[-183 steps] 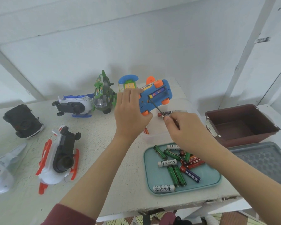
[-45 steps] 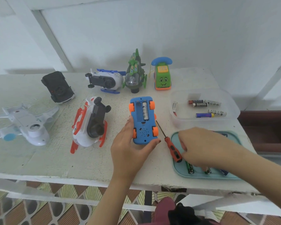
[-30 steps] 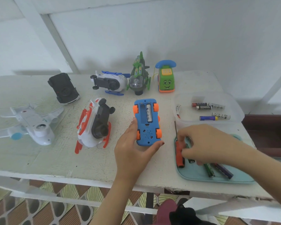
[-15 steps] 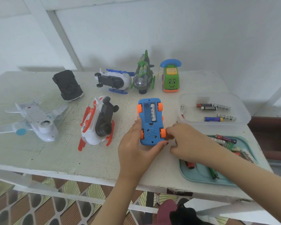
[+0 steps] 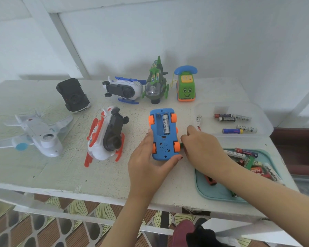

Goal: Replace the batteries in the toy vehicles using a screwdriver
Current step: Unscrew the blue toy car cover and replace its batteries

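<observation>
- A white table (image 5: pixel 43 172) carries a spread of toy vehicles, seen from the head of the person working at it.
- A white toy plane (image 5: pixel 37 134) lies at the left edge, and an orange-and-white helicopter (image 5: pixel 105 138) lies belly-up towards the middle.
- A clear tub (image 5: pixel 221 107) sits at the right rear with several spent-looking batteries (image 5: pixel 227 119) inside. Just in front of it, a teal tray (image 5: pixel 203 189) holds a heap of loose batteries (image 5: pixel 246 157).
- The left hand (image 5: pixel 146 166) holds the blue toy car (image 5: pixel 163 136) at its near end, with the fingers along its left side and the thumb hooked round the near right corner.
- The right hand (image 5: pixel 202 148) rests knuckles-up just beside the car's right wheels, fingers curled down. A speck of green peeks out at the fingertips, but it is unclear whether the hand grips anything.
- The blue toy car lies upside down at the table's centre, its battery bay uncovered.
- Along the back stand a black car (image 5: pixel 72 95), a white-and-blue helicopter (image 5: pixel 125 90), a green helicopter (image 5: pixel 155 86) and a green telephone car (image 5: pixel 185 86).
- The screwdriver (image 5: pixel 210 180) lies in the tray (only its red handle shows, beneath the right forearm).
- One white battery (image 5: pixel 166 124) sits in the car's bay.
</observation>
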`<control>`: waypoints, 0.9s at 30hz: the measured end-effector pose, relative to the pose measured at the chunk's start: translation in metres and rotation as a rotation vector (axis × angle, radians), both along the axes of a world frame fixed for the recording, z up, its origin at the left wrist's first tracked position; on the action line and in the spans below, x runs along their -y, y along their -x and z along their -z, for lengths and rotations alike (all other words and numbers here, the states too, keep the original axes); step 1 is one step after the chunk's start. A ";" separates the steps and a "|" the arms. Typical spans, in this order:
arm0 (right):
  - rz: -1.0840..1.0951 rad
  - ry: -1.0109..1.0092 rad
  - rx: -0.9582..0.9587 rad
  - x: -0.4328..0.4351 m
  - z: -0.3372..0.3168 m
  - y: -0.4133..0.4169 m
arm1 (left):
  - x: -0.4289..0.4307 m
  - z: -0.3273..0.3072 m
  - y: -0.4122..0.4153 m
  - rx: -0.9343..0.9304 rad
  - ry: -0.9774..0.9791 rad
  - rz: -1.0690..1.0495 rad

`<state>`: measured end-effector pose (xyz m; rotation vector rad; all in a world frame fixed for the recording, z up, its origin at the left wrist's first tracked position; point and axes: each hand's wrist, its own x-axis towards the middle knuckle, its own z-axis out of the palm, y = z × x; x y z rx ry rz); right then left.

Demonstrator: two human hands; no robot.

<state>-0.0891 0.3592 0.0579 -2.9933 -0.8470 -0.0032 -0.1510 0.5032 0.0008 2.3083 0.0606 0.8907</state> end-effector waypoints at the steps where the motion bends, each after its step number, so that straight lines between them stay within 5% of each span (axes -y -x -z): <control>1: -0.003 0.006 0.003 0.000 0.000 0.000 | 0.000 0.000 0.000 0.000 0.003 -0.004; 6: -0.010 -0.093 0.007 0.007 -0.003 0.002 | 0.000 -0.001 0.001 0.000 0.006 -0.008; 16: 0.175 -1.075 -0.352 0.034 -0.031 -0.014 | 0.001 -0.002 0.001 0.000 0.000 -0.013; 23: 0.103 -1.212 -0.326 0.024 -0.033 -0.006 | 0.001 -0.003 0.001 0.004 -0.009 -0.019; 27: 0.160 -1.430 -0.476 0.014 -0.033 -0.007 | 0.001 -0.003 0.002 0.010 -0.007 -0.011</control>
